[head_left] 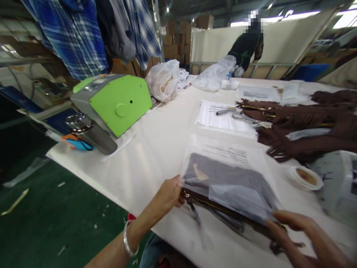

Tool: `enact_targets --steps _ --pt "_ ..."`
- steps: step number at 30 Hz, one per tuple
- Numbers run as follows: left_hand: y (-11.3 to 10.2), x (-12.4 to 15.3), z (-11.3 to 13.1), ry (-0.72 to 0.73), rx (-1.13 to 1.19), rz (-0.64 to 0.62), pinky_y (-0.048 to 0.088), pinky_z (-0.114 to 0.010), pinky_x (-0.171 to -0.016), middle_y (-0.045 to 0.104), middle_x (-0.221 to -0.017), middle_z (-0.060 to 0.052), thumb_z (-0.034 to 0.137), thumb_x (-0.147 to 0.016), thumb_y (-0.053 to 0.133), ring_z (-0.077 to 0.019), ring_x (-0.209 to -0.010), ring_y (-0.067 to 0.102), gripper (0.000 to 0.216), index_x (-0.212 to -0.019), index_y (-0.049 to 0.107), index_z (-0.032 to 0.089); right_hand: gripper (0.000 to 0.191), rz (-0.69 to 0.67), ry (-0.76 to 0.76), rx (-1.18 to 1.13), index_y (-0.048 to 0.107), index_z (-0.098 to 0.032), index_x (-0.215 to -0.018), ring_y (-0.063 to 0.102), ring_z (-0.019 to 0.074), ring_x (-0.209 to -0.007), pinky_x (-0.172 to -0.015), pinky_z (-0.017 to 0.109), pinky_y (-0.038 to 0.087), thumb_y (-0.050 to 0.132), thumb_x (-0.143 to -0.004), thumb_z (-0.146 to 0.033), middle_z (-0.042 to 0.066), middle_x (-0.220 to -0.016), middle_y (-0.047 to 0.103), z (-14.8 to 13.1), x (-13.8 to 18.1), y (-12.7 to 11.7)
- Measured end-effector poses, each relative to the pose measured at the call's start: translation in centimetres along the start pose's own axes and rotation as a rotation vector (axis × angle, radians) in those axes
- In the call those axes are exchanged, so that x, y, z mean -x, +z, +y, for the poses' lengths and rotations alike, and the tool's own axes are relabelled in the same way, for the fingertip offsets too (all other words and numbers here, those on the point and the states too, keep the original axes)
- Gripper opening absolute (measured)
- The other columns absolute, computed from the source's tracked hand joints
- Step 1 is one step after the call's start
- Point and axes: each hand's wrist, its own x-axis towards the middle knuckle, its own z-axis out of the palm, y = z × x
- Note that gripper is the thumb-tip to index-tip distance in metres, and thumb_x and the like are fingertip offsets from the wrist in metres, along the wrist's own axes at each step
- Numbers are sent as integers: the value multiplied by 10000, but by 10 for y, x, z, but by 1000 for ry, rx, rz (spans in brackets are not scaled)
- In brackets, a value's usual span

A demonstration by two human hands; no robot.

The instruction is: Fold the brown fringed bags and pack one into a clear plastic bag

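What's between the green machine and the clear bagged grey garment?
Head view: only bare white tabletop between the green machine and the clear bagged grey garment.
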Motion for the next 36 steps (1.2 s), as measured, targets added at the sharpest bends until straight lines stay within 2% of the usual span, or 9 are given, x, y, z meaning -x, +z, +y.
enact_targets --steps 2,3,6,9,17,21,25,31,36 --pt "2 1 -5 -20 19 -25 476 -212 -388 658 -584 -38 658 -924 324 -195 -487 667 556 -983 569 163 137 -91 -425 -44 604 -317 -947 640 215 -753 -689 360 496 667 -831 -356 -1 -805 671 -48 3 26" --pt "2 1 -7 -37 36 -44 485 -225 -390 667 -593 -46 653 -928 303 -208 -497 677 567 -1019 560 156 107 -151 -521 -46 603 -289 -953 625 206 -757 -704 351 459 645 -858 -314 0 -807 666 -70 4 43" --pt "3 -2 -11 -28 21 -56 502 -238 -416 695 -633 -76 609 -947 277 -216 -527 690 550 -1019 567 148 88 -177 -511 9 590 -233 -859 550 216 -740 -694 360 364 529 -920 -245 21 -788 621 -111 0 92" --pt "4 -2 -16 35 -44 -20 458 -198 -396 696 -622 -69 554 -952 310 -180 -487 662 478 -945 576 156 220 -158 -525 67 566 -223 -791 481 215 -715 -688 356 310 427 -951 -167 23 -748 572 -113 -9 117" --pt "1 19 -34 78 -144 -97 371 -178 -303 601 -479 29 458 -915 369 -133 -320 526 296 -932 481 184 179 -127 -635 140 559 -215 -819 471 211 -753 -726 350 305 458 -948 -144 19 -785 571 -109 -35 110" --pt "-16 13 -40 -2 -103 -117 399 -204 -307 619 -508 15 553 -882 330 -166 -356 579 393 -974 437 185 117 -119 -621 155 557 -220 -823 486 209 -768 -734 345 311 544 -913 -146 9 -796 580 -121 -33 121" --pt "-20 10 -47 -39 -74 -119 421 -221 -321 620 -518 1 615 -869 250 -171 -383 598 470 -873 458 193 64 -127 -634 144 576 -216 -888 494 217 -778 -735 351 310 583 -893 -152 10 -809 595 -124 -24 128" --pt "-16 24 -46 3 -148 -94 317 -176 -278 593 -469 15 562 -858 396 -110 -297 478 407 -751 510 185 152 -125 -673 131 565 -207 -821 493 211 -757 -727 351 318 506 -921 -108 21 -798 605 -124 -37 134" --pt "-39 33 -39 -24 -167 -143 338 -191 -307 596 -487 2 691 -838 312 -130 -324 513 543 -796 501 184 127 -99 -638 93 582 -210 -833 529 194 -778 -735 333 357 538 -916 -124 14 -833 637 -141 -46 151"
